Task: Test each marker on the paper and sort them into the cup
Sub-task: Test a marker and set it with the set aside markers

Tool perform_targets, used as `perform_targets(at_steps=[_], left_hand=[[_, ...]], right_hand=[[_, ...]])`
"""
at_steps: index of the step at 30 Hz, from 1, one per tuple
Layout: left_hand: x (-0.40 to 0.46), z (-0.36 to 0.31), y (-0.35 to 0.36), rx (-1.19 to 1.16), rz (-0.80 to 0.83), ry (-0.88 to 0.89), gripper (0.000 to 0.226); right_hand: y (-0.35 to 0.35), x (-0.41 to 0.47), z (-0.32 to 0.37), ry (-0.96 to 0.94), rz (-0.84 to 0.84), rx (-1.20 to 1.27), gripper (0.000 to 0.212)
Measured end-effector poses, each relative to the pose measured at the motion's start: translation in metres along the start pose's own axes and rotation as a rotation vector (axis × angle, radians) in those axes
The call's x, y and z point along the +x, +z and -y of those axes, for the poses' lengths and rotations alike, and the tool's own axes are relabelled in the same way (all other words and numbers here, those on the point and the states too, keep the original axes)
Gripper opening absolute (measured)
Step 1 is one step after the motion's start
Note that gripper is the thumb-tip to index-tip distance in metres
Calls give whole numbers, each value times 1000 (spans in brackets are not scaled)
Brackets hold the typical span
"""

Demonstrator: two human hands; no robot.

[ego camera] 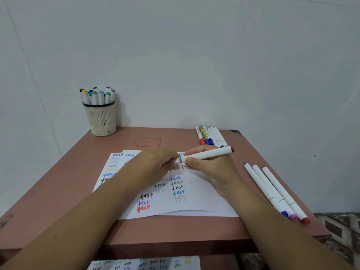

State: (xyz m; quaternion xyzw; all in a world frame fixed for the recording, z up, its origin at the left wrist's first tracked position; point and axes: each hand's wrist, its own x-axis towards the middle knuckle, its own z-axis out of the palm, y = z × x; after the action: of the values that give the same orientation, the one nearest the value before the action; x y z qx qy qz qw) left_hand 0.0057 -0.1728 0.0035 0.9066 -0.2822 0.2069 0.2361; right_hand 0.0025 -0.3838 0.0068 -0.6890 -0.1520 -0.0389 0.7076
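My right hand [212, 168] grips a white marker [206, 154] around its barrel, brown end pointing right and up, and my left hand [155, 164] pinches the marker's other end by the grey band, where I take the cap to be; I cannot tell whether that cap is on or partly off. Both hands hover over the paper [194, 203], which lies mid-desk and carries columns of the word "test" in black, blue, green, purple, red and faint grey. A second sheet peeks out beneath it on the left. On the desk [78, 172] to my right lie three white markers [272, 191] side by side, capped blue, pink and red at the near end. Near the far right edge sits a row of slimmer pens [209, 135]. At the far left corner stands the cream mesh cup [101, 121], full of upright white markers with coloured caps. Below the desk's front edge another sheet [144, 264] of "test" marks shows.
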Motion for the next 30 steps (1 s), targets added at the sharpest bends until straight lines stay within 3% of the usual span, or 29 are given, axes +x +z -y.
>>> perform_targets(at_steps=[6,11,15,17,21,27,30], left_hand=[[-3,0,5,30,-105,112,14],[-2,1,7,48,-117,71,10],[4,-11,1,72,112,-179,19],[3,-14,-2,72,227,-287,38],[0,-18,-10,151,344,-305,80],[3,-39,-23,260,496,-332,61],[4,-45,-23,215,465,-365,74]], right_hand=[[0,-1,0,5,23,8,13],[2,-1,-2,21,38,-12,14],[3,2,-5,71,26,-52,15],[2,4,-6,73,7,-66,19],[-2,5,0,40,-134,38,37],[-6,-6,19,-29,-315,79,17],[-12,-25,48,-62,-308,197,15]])
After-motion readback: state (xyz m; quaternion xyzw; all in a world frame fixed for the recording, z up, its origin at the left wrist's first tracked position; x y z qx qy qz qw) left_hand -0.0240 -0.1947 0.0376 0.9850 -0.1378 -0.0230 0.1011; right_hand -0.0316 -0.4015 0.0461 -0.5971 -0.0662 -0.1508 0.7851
